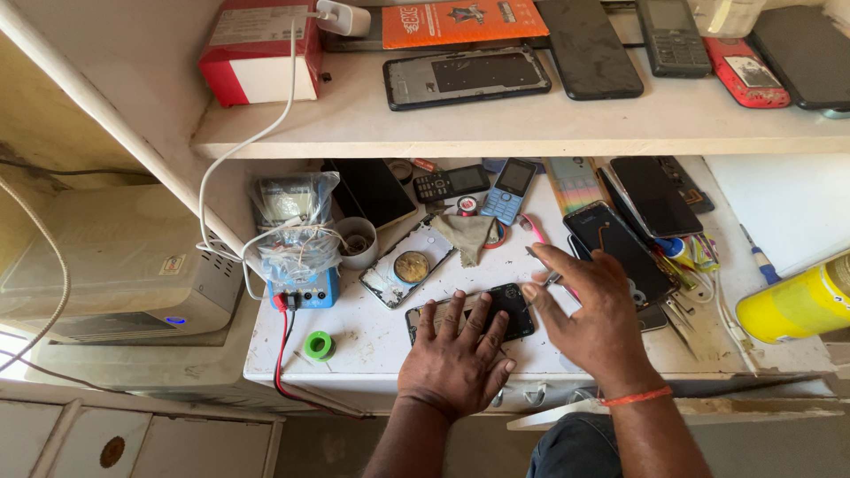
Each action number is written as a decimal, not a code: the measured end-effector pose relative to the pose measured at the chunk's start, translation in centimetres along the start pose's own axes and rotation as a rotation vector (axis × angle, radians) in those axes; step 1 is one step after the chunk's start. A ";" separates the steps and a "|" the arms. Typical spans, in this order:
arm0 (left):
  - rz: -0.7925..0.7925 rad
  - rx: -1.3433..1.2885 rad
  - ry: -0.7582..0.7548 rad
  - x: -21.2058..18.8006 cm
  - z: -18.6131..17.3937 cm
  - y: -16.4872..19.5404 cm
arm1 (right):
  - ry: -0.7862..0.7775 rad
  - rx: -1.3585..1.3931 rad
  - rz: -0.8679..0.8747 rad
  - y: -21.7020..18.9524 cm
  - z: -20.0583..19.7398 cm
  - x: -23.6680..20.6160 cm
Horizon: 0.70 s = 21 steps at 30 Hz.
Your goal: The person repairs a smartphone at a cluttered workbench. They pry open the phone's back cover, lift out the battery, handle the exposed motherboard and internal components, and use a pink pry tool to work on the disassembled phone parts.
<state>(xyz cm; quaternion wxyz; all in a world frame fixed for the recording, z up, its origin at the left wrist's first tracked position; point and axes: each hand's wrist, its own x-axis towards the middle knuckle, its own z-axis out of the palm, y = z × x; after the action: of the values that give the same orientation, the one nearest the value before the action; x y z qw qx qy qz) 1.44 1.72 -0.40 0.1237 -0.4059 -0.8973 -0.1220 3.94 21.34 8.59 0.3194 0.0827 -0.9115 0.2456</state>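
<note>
Left hand (458,361) lies flat, fingers (476,320) spread, pressing down on an opened black phone (509,305) on the white worktop (372,341); it grips nothing. Right hand (595,310) hovers at the phone's right end, thumb and forefinger pinched on a small metal tool, likely tweezers (551,280); the other fingers are loosely open. The phone sits at the worktop's front edge. Behind-left of the phone: a phone back cover with a round gold disc (409,265). Behind it: a grey cloth (467,235) and a blue keypad phone (509,189). Right of the phone: a black smartphone (613,248), further right a yellow can (794,305). Left of the phone: a green solder spool (319,344) and a blue power supply (305,289) with red lead.
</note>
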 end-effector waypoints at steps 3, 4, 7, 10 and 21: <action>-0.007 -0.003 -0.002 -0.1 0.0 0.0 | -0.077 -0.029 0.143 -0.1 0.3 0.0; -0.007 -0.004 -0.003 -0.2 0.0 0.1 | -0.060 -0.025 0.136 -0.1 0.4 -0.1; -0.006 -0.005 -0.002 -0.1 0.1 0.0 | -0.001 -0.009 0.080 -0.1 0.4 -0.1; -0.006 -0.007 0.008 -0.1 0.1 0.0 | 0.018 0.047 0.063 0.1 0.2 -0.2; -0.009 -0.015 0.020 0.0 0.1 0.0 | -0.024 0.041 0.090 0.2 0.4 -0.3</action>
<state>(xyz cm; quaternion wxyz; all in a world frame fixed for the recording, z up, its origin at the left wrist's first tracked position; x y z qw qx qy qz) 1.48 1.73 -0.48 0.1292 -0.4014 -0.8969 -0.1335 3.93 21.33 8.08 0.2952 0.0512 -0.9128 0.2775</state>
